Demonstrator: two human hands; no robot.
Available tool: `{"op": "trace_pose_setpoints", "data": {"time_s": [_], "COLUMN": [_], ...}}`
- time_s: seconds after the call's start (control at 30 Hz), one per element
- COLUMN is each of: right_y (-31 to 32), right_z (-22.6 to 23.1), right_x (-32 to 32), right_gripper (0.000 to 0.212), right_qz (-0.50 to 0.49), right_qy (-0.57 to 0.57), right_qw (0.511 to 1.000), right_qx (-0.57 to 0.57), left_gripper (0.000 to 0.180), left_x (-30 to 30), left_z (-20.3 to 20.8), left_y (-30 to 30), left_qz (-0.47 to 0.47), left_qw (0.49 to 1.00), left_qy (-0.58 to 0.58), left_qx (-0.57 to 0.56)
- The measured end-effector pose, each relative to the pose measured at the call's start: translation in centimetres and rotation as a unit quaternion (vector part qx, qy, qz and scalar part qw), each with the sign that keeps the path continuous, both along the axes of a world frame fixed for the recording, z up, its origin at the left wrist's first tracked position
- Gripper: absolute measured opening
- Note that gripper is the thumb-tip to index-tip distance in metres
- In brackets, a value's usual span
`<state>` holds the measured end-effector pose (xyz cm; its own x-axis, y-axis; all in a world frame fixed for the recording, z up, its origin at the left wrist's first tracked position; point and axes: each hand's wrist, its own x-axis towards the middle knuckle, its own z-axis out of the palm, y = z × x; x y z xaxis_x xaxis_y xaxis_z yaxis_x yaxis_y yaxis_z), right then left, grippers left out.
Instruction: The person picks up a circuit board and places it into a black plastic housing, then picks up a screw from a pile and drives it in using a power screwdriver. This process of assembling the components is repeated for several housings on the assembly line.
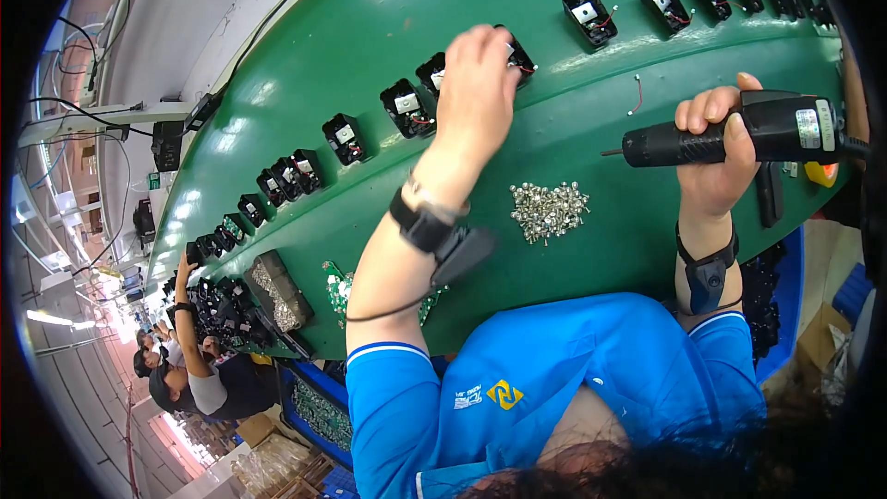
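My right hand (721, 140) is wrapped round a black electric screwdriver (679, 144), held level over the table with its thin bit pointing left. My left hand (478, 83) reaches to the row of small black plastic cases and curls over one case (519, 57), partly covered by the fingers; the fingertips are hidden. Another case (431, 72) peeks out left of that hand, beside a case (407, 108) with a pale metal plate and red wires. Between my arms lies a pile of silver screws (549, 212).
More black cases (589, 17) line the green table (388, 28) on both sides. A short wired connector (637, 94) lies near the screwdriver. Green circuit boards (337, 288) sit under my left forearm, near a tray of small metal parts (277, 291). A co-worker (208, 388) reaches in at far left.
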<state>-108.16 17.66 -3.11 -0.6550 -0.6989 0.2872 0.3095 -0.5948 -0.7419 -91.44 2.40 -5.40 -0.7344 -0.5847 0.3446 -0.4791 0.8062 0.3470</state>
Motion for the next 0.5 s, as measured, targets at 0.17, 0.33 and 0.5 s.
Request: {"op": "trace_pose_setpoints", "data": {"time_s": [0.17, 0.33, 0.5], "right_y": [1.3, 1.3, 1.4], "right_z": [0.0, 0.0, 0.1], "right_x": [-0.2, 0.1, 0.2], "right_gripper": [0.036, 0.036, 0.036], "right_qz": [-0.002, 0.006, 0.003], "right_qy": [-0.008, -0.008, -0.011], "right_qw": [1.0, 1.0, 1.0], "right_qx": [0.006, 0.01, 0.007], "left_gripper": [0.02, 0.013, 0.004], "left_x": [2.7, 1.5, 0.1], "left_z": [0.3, -0.5, -1.1], "left_y": [6.4, 8.3, 9.3], "left_qz": [-0.167, -0.146, -0.132], "left_qw": [0.963, 0.97, 0.973], "left_qy": [-0.066, -0.065, -0.148], "left_qx": [0.203, 0.185, 0.12]}}
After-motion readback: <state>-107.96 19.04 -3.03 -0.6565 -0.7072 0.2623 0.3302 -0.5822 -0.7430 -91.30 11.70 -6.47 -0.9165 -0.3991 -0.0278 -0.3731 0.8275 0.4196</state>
